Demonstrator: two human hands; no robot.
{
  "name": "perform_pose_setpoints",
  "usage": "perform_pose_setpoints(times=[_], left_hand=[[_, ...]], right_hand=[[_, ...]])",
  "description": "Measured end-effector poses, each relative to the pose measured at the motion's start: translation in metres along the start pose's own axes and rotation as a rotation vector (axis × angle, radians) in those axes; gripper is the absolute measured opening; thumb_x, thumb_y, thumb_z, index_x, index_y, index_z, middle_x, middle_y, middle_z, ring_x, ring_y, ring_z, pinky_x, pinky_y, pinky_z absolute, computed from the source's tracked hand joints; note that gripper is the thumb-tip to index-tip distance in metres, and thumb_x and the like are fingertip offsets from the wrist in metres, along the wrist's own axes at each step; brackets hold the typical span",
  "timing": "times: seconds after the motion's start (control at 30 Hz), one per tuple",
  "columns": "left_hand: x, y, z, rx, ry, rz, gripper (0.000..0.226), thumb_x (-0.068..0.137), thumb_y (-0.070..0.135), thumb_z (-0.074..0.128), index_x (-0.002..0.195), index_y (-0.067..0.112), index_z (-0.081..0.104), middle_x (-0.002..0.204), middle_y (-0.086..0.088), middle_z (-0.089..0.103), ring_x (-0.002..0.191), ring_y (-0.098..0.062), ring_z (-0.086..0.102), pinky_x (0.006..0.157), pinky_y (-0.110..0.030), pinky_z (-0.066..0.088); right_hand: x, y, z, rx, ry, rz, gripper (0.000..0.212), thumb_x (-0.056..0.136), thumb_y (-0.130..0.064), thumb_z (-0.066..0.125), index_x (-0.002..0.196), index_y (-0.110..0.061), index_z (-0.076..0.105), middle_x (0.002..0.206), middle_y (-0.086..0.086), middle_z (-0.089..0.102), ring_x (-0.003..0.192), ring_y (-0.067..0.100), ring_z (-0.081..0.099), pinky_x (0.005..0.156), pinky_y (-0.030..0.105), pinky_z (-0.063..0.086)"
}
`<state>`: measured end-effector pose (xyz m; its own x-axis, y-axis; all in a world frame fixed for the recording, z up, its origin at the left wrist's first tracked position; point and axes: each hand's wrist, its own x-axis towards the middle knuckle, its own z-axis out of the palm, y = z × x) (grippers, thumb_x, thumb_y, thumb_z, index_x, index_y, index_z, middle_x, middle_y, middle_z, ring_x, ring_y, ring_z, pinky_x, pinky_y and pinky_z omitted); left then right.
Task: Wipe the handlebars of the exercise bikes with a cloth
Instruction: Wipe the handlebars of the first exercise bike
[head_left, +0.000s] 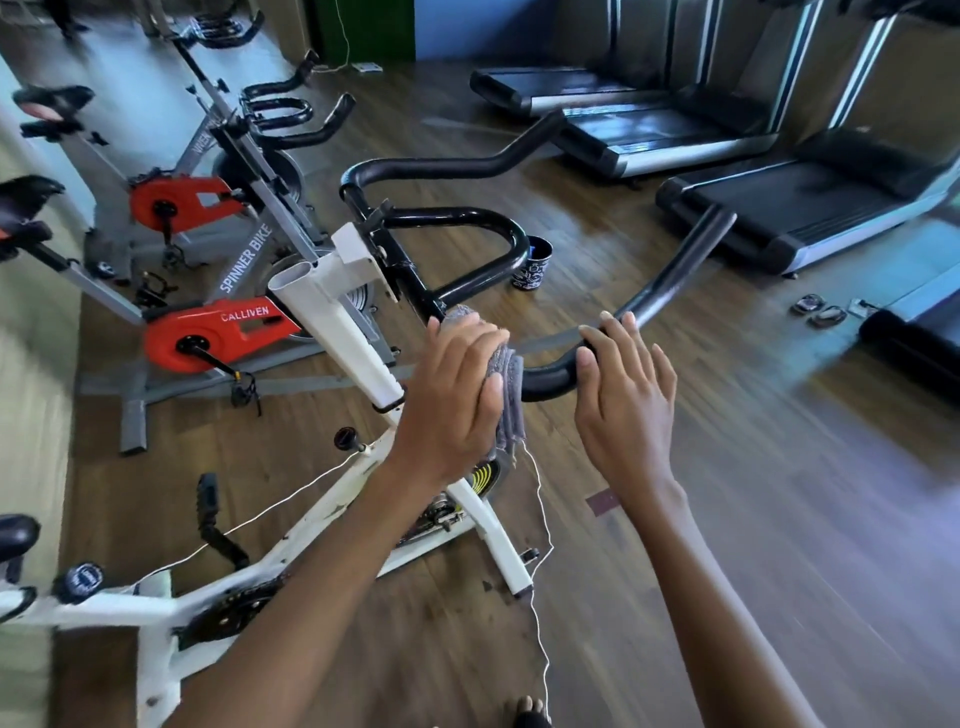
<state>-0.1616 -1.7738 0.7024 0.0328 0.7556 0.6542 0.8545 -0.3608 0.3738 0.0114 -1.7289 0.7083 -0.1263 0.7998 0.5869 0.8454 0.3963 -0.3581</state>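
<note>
A white exercise bike (337, 312) stands in front of me with black handlebars (467, 166). My left hand (452, 395) presses a folded grey cloth (506, 384) against the near bend of the handlebar. My right hand (623, 395) rests on the right handlebar arm (675, 270) just beside the cloth, fingers spread over the bar rather than wrapped tight. The cloth hangs down below the bar, partly hidden by my left hand.
Two grey bikes with red covers (218, 338) stand to the left. Treadmills (779, 208) line the back right. A dark cup (532, 265) sits on the wooden floor beyond the handlebars. A thin white cord (540, 519) dangles near the bike. Small items (818, 309) lie at right.
</note>
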Motion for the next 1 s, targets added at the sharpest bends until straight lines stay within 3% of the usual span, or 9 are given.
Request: perform_pose_setpoints(times=[0.13,0.23,0.37,0.47,0.6,0.67,0.77,0.87,1.0], left_hand=[[-0.016,0.028,0.018,0.021,0.067,-0.109,0.051,0.101,0.03,0.026,0.136,-0.001,0.046,0.143,-0.016,0.045,0.141,-0.033,0.03,0.113,-0.06,0.025],[-0.004,0.009,0.01,-0.011,0.044,-0.085,0.051,0.101,0.032,0.027,0.135,-0.001,0.047,0.141,-0.015,0.048,0.138,-0.032,0.035,0.111,-0.059,0.029],[0.021,-0.015,-0.009,-0.177,-0.048,-0.189,0.05,0.101,0.035,0.024,0.131,0.005,0.05,0.136,-0.01,0.05,0.132,-0.022,0.039,0.112,-0.051,0.03],[0.026,-0.017,-0.009,-0.2,-0.04,-0.169,0.045,0.101,0.029,0.027,0.121,0.001,0.056,0.127,-0.011,0.055,0.127,-0.024,0.043,0.11,-0.051,0.03],[0.004,0.009,0.001,-0.026,0.009,-0.11,0.042,0.101,0.023,0.026,0.119,0.0,0.056,0.128,-0.013,0.056,0.13,-0.029,0.042,0.116,-0.055,0.022],[-0.002,0.03,0.01,0.137,-0.021,-0.068,0.044,0.099,0.026,0.028,0.121,0.001,0.056,0.125,-0.013,0.057,0.128,-0.031,0.045,0.119,-0.054,0.015],[0.002,0.057,0.025,0.318,-0.049,-0.069,0.043,0.098,0.029,0.031,0.123,0.004,0.056,0.12,-0.011,0.059,0.118,-0.03,0.052,0.116,-0.055,0.02],[0.006,0.058,0.024,0.382,-0.041,-0.06,0.04,0.099,0.029,0.032,0.12,0.006,0.058,0.114,-0.008,0.062,0.108,-0.028,0.056,0.113,-0.05,0.03],[0.004,0.052,0.02,0.414,-0.041,-0.017,0.038,0.1,0.028,0.033,0.122,0.007,0.056,0.116,-0.008,0.061,0.107,-0.028,0.055,0.111,-0.047,0.033]], right_hand=[[-0.001,-0.001,0.006,0.12,0.032,0.047,0.046,0.102,-0.038,0.025,0.124,-0.017,0.06,0.144,0.002,0.05,0.144,0.019,0.029,0.113,0.044,0.028],[0.0,-0.001,0.006,0.148,0.034,0.047,0.046,0.101,-0.039,0.026,0.124,-0.017,0.06,0.143,0.002,0.05,0.144,0.018,0.029,0.113,0.043,0.029],[0.0,0.003,0.0,0.16,-0.028,0.031,0.045,0.102,-0.039,0.025,0.128,-0.021,0.057,0.147,-0.001,0.046,0.146,0.015,0.025,0.114,0.042,0.026],[0.0,0.005,-0.001,0.228,-0.044,0.054,0.047,0.102,-0.039,0.024,0.128,-0.02,0.057,0.147,-0.001,0.047,0.146,0.015,0.025,0.11,0.039,0.028],[0.006,0.013,-0.007,0.286,-0.063,0.031,0.041,0.103,-0.033,0.03,0.125,-0.021,0.061,0.141,-0.003,0.053,0.142,0.014,0.032,0.109,0.029,0.028],[0.015,0.024,-0.015,0.353,-0.079,0.014,0.037,0.103,-0.029,0.033,0.121,-0.022,0.065,0.133,-0.006,0.059,0.137,0.013,0.04,0.111,0.031,0.033],[0.031,0.046,-0.021,0.446,-0.141,-0.023,0.036,0.103,-0.029,0.034,0.121,-0.022,0.065,0.129,-0.009,0.062,0.133,0.01,0.046,0.111,0.04,0.036],[0.038,0.065,-0.017,0.366,-0.18,-0.094,0.038,0.103,-0.034,0.031,0.126,-0.027,0.061,0.137,-0.01,0.055,0.138,0.009,0.039,0.111,0.048,0.034],[0.045,0.08,-0.015,0.187,-0.189,-0.151,0.04,0.104,-0.037,0.026,0.136,-0.033,0.051,0.148,-0.013,0.043,0.145,0.007,0.026,0.115,0.046,0.025]])
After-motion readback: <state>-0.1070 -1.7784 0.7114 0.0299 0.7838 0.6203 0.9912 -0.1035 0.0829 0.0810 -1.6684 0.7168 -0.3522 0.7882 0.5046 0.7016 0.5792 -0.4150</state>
